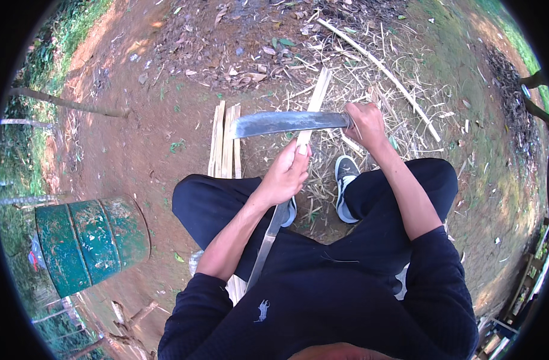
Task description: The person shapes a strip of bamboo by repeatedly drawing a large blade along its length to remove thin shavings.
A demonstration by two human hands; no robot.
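In front of my knees, my right hand (367, 126) is closed round the handle of a machete (280, 123). Its broad grey blade points left and lies across a long pale bamboo strip (320, 91). Just below the blade, my left hand (284, 173) grips that strip, thumb along its upper face. The strip's far end slants up toward the ground litter; its near part passes down beside my left thigh. Several split bamboo strips (225, 144) lie together left of the blade. The machete's handle is mostly hidden in my fingers.
Thin bamboo shavings (400, 72) cover the ground ahead and right, with a longer bamboo piece (382, 69) across them. My shoes (346, 187) stand on brown soil. At the left is a rusty green drum (93, 243); a wooden pole (70, 102) is beyond it.
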